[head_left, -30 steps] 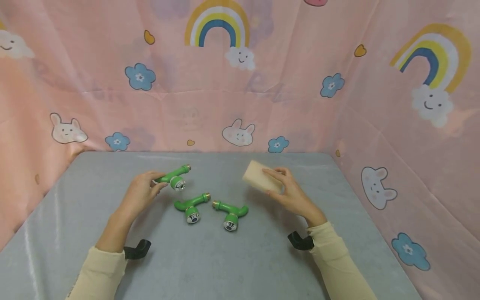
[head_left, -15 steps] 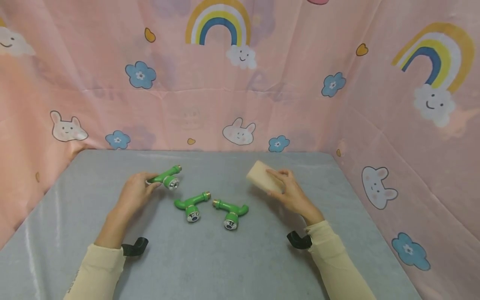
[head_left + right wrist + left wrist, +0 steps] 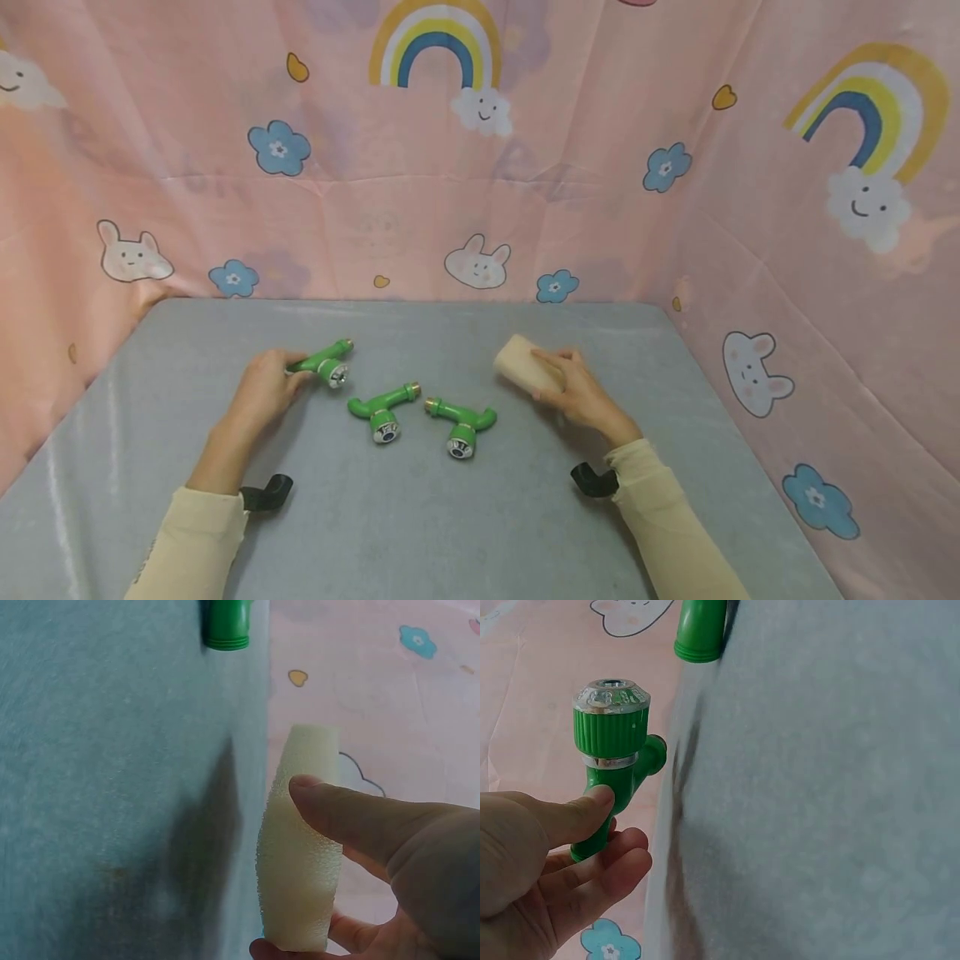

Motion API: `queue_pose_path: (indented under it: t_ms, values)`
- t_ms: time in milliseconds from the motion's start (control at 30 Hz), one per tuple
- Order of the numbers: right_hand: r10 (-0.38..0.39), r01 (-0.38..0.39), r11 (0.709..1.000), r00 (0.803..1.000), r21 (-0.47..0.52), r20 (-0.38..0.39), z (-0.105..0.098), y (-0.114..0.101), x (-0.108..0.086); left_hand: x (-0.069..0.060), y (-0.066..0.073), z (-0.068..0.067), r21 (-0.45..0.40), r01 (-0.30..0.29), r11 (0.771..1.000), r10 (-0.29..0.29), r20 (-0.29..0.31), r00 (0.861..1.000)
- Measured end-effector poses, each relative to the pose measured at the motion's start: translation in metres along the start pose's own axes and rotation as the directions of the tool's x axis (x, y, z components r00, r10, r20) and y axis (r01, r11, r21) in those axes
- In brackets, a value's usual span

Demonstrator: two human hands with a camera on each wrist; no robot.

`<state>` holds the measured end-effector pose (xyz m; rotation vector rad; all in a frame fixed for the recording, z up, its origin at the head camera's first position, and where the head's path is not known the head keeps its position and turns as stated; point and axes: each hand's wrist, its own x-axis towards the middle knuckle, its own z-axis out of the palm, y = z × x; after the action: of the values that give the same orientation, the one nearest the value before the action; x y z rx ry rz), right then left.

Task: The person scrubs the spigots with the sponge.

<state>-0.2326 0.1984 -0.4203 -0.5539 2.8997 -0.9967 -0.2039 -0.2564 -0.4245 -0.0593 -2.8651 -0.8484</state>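
At the left of the table, my left hand (image 3: 262, 387) pinches a green faucet (image 3: 609, 772) by its spout end, thumb on one side and fingers on the other. Its chrome-tipped knob faces up in the left wrist view. My right hand (image 3: 585, 396) grips a cream sponge (image 3: 300, 847), squeezed between thumb and fingers and held just over the table. Between the hands lie two more green faucets: the left one (image 3: 384, 410) and the right one (image 3: 460, 427), with their brass-threaded ends pointing toward each other.
A grey cloth covers the table (image 3: 450, 525). Pink printed curtains (image 3: 337, 217) rise along its back and sides. A black curved piece (image 3: 268, 493) sticks out at the left wrist, and a similar black piece (image 3: 594, 481) at the right wrist.
My left hand has moved left and slightly nearer with its faucet. My right hand has shifted slightly with the sponge, which has lowered a little. The two lying faucets have not moved.
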Motion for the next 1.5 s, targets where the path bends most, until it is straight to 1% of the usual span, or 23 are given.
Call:
queue_pose_path:
  t_ms: [133,200,300,400,533,633,733,867,967,1033,1233,1400,1500]
  values:
    - [0.023,-0.023,1.0,1.0,-0.005,0.02,0.002,0.001,0.0,-0.001,-0.003,0.0,-0.028,0.012,1.0,-0.011,0.02,1.0]
    - [0.037,-0.037,0.999,0.999,0.001,0.029,0.002,0.001,0.0,-0.001,-0.004,0.001,-0.034,0.02,0.999,-0.019,0.026,0.999]
    - [0.036,-0.036,0.999,0.999,-0.005,0.039,0.003,0.002,0.0,-0.002,-0.005,0.001,-0.032,0.033,0.999,-0.032,0.029,0.999]
    - [0.034,-0.033,0.999,0.998,-0.02,0.052,0.003,0.002,0.0,-0.002,-0.006,0.002,-0.018,0.039,0.999,-0.039,0.034,0.999]
    - [0.04,-0.035,0.997,0.997,-0.067,0.072,0.004,0.002,0.0,-0.003,-0.007,0.003,0.026,0.042,0.999,-0.043,0.035,0.998]
    - [0.045,-0.038,0.995,0.996,-0.093,0.081,0.005,0.002,0.0,-0.004,-0.007,0.003,0.054,0.058,0.997,-0.06,0.043,0.997]
    - [0.044,-0.036,0.994,0.995,-0.099,0.084,0.006,0.004,-0.001,-0.004,-0.008,0.003,0.064,0.081,0.995,-0.085,0.063,0.994]
    - [0.017,-0.01,0.995,0.997,-0.097,0.079,0.007,0.006,-0.002,-0.004,-0.01,0.002,0.078,0.098,0.992,-0.105,0.086,0.991]
    - [-0.009,0.016,0.994,0.997,-0.109,0.072,0.007,0.006,-0.003,-0.003,-0.011,0.002,0.086,0.1,0.991,-0.108,0.094,0.99]
    - [-0.013,0.021,0.993,0.997,-0.115,0.072,0.007,0.006,-0.004,-0.003,-0.011,0.002,0.092,0.101,0.991,-0.109,0.094,0.99]
    - [0.015,-0.003,0.993,0.995,-0.119,0.095,0.006,0.007,-0.004,-0.002,-0.011,0.002,0.104,0.098,0.99,-0.108,0.096,0.99]
    - [0.041,-0.029,0.992,0.994,-0.125,0.101,0.004,0.009,-0.004,-0.002,-0.012,0.0,0.1,0.068,0.993,-0.08,0.123,0.989]
    - [0.049,-0.038,0.993,0.994,-0.116,0.098,0.003,0.01,-0.003,-0.003,-0.011,-0.004,0.1,0.06,0.993,-0.074,0.144,0.987]
